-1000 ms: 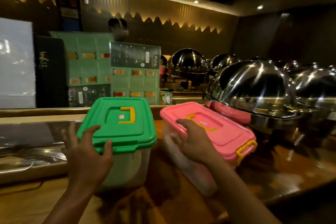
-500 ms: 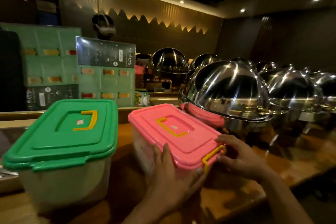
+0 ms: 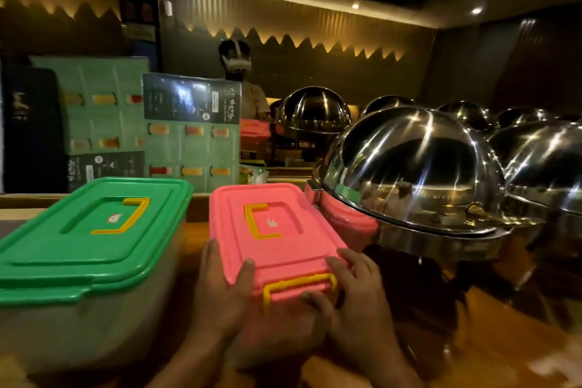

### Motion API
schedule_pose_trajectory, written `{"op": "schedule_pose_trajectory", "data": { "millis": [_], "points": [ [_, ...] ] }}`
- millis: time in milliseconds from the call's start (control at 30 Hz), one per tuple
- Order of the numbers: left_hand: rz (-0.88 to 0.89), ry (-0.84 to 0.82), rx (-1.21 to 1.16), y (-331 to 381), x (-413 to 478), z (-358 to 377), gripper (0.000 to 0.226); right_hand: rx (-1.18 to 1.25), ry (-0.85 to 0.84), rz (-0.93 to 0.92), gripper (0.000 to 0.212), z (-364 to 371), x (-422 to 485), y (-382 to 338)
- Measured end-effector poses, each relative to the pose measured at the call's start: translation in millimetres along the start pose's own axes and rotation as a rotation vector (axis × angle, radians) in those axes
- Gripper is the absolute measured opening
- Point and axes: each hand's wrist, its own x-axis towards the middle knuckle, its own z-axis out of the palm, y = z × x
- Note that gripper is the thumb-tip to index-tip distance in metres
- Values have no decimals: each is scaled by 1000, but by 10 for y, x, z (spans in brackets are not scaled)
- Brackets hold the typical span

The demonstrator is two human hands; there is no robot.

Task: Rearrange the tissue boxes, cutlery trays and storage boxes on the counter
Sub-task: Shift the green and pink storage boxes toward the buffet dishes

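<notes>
A clear storage box with a pink lid [image 3: 277, 230] and yellow handles stands on the wooden counter [image 3: 491, 343], its short end toward me. My left hand [image 3: 220, 290] grips its near left corner, thumb on the lid. My right hand [image 3: 349, 296] holds the near right corner beside the yellow end latch. To the left stands a second clear storage box with a green lid [image 3: 91, 230], untouched. The two boxes lie side by side with a narrow gap between them.
Shiny domed chafing dishes [image 3: 412, 173] crowd the counter to the right, the nearest almost touching the pink-lidded box. Green menu boards [image 3: 192, 135] stand behind the boxes. A person wearing a headset [image 3: 236, 66] stands behind the counter near another pink-lidded box [image 3: 255, 129].
My left hand left the green-lidded box and joined the right on the pink-lidded box. The pink-lidded box has been turned from slanted to straight, parallel to the green-lidded one.
</notes>
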Motion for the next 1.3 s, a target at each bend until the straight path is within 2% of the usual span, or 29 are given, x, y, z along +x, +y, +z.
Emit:
{"op": "schedule_pose_trajectory", "data": {
  "millis": [133,333,733,900,1000,1133,1200,1300],
  "points": [
    [-44,-30,-46,-41,345,-46,56,-30,60,11,73,250,73,-138],
    [-52,-10,-36,51,550,1,62,-64,46,23,86,368,300,-124],
    [-121,3,54,-32,841,15,81,-25,56,25,78,559,525,-83],
    [-140,-24,38,-34,846,10,64,-24,63,41,80,561,518,-122],
    [-136,-29,47,-22,841,-7,74,-17,66,48,81,554,514,-131],
    [-113,-40,85,30,827,-4,66,0,66,37,81,556,508,-129],
    [-97,-52,147,83,813,-4,54,-15,56,36,84,543,514,-139],
    [-23,-129,334,188,791,-81,53,-88,29,50,84,500,522,-187]
  ]
}}
